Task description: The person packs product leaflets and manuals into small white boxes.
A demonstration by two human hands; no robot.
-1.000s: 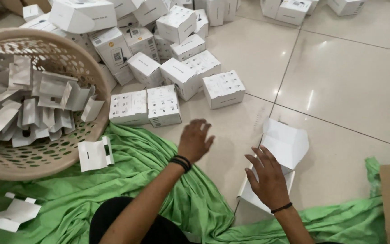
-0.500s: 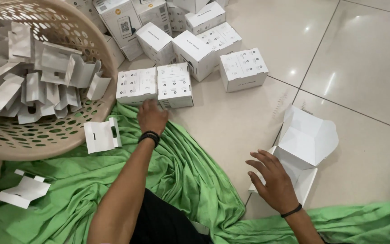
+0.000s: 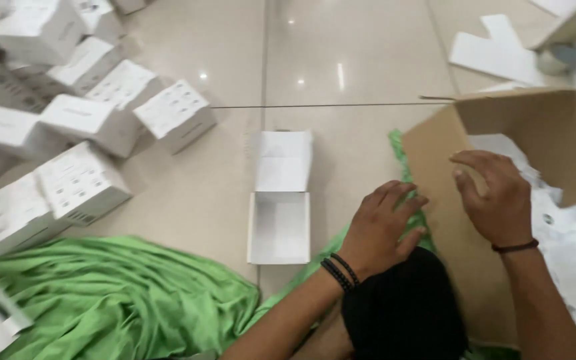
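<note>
Left hand empty, fingers spread, flat against outer wall of brown carton. Right hand empty, fingers loosely curled, hovering over carton rim, white leaflets inside. Open white box on floor just left of left hand. Green cloth beneath. Closed white boxes piled far left.

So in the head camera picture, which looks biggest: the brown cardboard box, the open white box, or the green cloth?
1. Green cloth and brown cardboard box: both run out of view, so I can't rank these two.
2. Open white box: clearly smallest.
</note>
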